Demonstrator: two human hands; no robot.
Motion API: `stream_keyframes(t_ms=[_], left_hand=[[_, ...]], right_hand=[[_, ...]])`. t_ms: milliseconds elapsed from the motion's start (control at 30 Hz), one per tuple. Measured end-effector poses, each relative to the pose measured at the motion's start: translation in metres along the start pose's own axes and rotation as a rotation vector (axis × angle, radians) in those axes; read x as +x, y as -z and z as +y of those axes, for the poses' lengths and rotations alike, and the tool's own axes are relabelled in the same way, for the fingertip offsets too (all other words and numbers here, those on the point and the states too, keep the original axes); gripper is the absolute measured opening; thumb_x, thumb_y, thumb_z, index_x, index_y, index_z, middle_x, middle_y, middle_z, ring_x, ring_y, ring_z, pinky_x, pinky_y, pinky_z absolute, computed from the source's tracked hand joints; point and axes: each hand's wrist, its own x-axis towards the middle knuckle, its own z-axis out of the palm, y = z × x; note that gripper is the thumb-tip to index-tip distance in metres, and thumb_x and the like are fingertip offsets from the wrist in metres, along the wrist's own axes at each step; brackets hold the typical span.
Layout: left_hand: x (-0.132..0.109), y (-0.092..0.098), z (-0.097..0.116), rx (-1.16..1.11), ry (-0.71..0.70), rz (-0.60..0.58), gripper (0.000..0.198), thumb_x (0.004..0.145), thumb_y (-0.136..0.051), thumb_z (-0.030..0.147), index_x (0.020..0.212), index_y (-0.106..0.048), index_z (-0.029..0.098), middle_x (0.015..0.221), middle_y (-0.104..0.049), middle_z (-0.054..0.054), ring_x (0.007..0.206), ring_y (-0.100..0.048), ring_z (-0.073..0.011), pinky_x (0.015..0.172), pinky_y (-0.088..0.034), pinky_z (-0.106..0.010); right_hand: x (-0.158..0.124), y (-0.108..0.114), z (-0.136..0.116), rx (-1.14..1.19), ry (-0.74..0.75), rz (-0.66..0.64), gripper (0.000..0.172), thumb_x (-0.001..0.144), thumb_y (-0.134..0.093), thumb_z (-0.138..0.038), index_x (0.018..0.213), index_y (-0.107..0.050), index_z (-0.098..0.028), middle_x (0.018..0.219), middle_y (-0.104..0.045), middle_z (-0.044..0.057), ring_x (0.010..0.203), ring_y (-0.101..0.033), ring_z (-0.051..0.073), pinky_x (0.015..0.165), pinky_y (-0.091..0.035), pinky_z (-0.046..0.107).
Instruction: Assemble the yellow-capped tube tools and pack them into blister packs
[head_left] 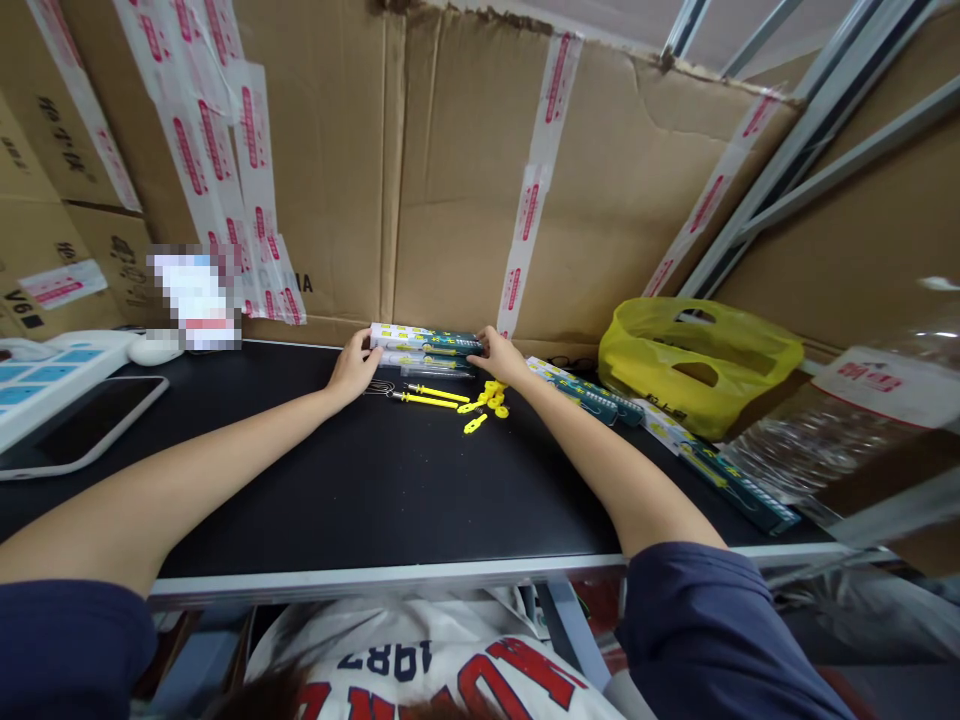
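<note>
At the back of the black table, a long slim printed box (427, 338), white on the left and dark green on the right, spans between my hands. Its left end is gripped by my left hand (354, 367), its right end by my right hand (499, 356). Another similar box lies just below it, beside a thin clear plastic piece (437, 371). Nearer to me are two yellow rods (431, 398) with metal tips and thin wire loops (379, 387) at their left. Several small yellow plastic pieces (491, 398) lie in a loose cluster by my right wrist.
More printed boxes (742, 488) lie at the right, alongside a yellow plastic bag (697, 370) and a large clear bottle (832, 430). On the left are a phone (82, 425) and a white power strip (52, 375). A taped cardboard wall (457, 180) closes off the back.
</note>
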Motion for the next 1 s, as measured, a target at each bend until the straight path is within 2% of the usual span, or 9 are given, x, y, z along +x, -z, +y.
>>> stream_keyframes(t_ms=[167,267,333,400,533,600,700,867,1000], left_hand=[[0.006,0.006,0.010,0.027,-0.019,0.073,0.050,0.087,-0.051,0.025,0.135,-0.043,0.016,0.140,-0.047,-0.018,0.121,-0.055,-0.0268,0.104,-0.043,-0.043],[0.003,0.018,0.034,0.064,-0.173,0.077,0.039,0.089,-0.047,0.025,0.128,-0.050,0.017,0.136,-0.049,-0.014,0.121,-0.053,-0.0235,0.102,-0.044,-0.039],[-0.009,0.029,0.049,0.134,-0.344,0.005,0.029,0.090,-0.045,0.025,0.116,-0.058,0.018,0.129,-0.055,-0.011,0.117,-0.056,-0.0209,0.100,-0.045,-0.037],[-0.028,0.039,0.059,0.274,-0.490,-0.149,0.023,0.090,-0.046,0.027,0.104,-0.062,0.019,0.124,-0.058,-0.008,0.119,-0.054,-0.0210,0.103,-0.042,-0.038],[-0.063,0.051,0.059,0.514,-0.635,-0.372,0.025,0.089,-0.047,0.029,0.106,-0.064,0.021,0.122,-0.061,-0.008,0.114,-0.057,-0.0234,0.103,-0.041,-0.043],[-0.069,0.052,0.053,0.581,-0.659,-0.400,0.026,0.090,-0.045,0.030,0.105,-0.065,0.022,0.119,-0.064,-0.007,0.113,-0.058,-0.0240,0.107,-0.036,-0.047],[-0.067,0.050,0.047,0.584,-0.622,-0.401,0.031,0.091,-0.042,0.032,0.108,-0.066,0.021,0.119,-0.064,-0.008,0.112,-0.060,-0.0231,0.101,-0.043,-0.043],[-0.068,0.045,0.044,0.585,-0.597,-0.545,0.039,0.093,-0.040,0.038,0.124,-0.061,0.026,0.134,-0.059,-0.004,0.125,-0.053,-0.0202,0.112,-0.031,-0.045],[-0.072,0.044,0.043,0.566,-0.589,-0.619,0.044,0.094,-0.038,0.044,0.132,-0.055,0.029,0.141,-0.053,-0.002,0.134,-0.044,-0.0200,0.114,-0.027,-0.044]], right_hand=[[0.003,0.017,-0.001,0.036,0.000,0.054,0.039,0.075,-0.069,-0.036,0.106,-0.051,-0.020,0.088,-0.061,0.003,0.082,-0.058,0.019,0.073,-0.043,0.031],[-0.003,0.033,-0.010,0.099,0.045,0.147,0.030,0.081,-0.062,-0.038,0.103,-0.054,-0.019,0.089,-0.061,0.005,0.082,-0.058,0.019,0.073,-0.043,0.031],[-0.016,0.043,-0.021,0.090,0.128,0.204,0.022,0.085,-0.058,-0.034,0.099,-0.055,-0.019,0.088,-0.061,0.005,0.080,-0.056,0.019,0.073,-0.043,0.031],[-0.034,0.052,-0.035,0.022,0.247,0.228,0.017,0.086,-0.056,-0.032,0.097,-0.055,-0.019,0.087,-0.060,0.006,0.080,-0.055,0.020,0.073,-0.042,0.031],[-0.072,0.061,-0.059,-0.091,0.393,0.228,0.010,0.090,-0.050,-0.027,0.093,-0.057,-0.020,0.088,-0.060,0.007,0.087,-0.055,0.022,0.078,-0.041,0.033],[-0.085,0.060,-0.063,-0.186,0.423,0.212,0.013,0.092,-0.047,-0.026,0.092,-0.059,-0.020,0.090,-0.061,0.008,0.087,-0.054,0.024,0.076,-0.040,0.034],[-0.093,0.053,-0.057,-0.313,0.467,0.136,0.019,0.093,-0.045,-0.027,0.089,-0.062,-0.020,0.088,-0.062,0.010,0.085,-0.053,0.025,0.074,-0.039,0.035],[-0.093,0.038,-0.047,-0.233,0.480,0.024,0.016,0.090,-0.050,-0.022,0.089,-0.066,-0.019,0.091,-0.062,0.009,0.087,-0.054,0.023,0.077,-0.040,0.035],[-0.096,0.035,-0.052,-0.225,0.505,-0.038,0.017,0.090,-0.052,-0.022,0.092,-0.068,-0.018,0.093,-0.063,0.009,0.087,-0.053,0.022,0.077,-0.040,0.034]])
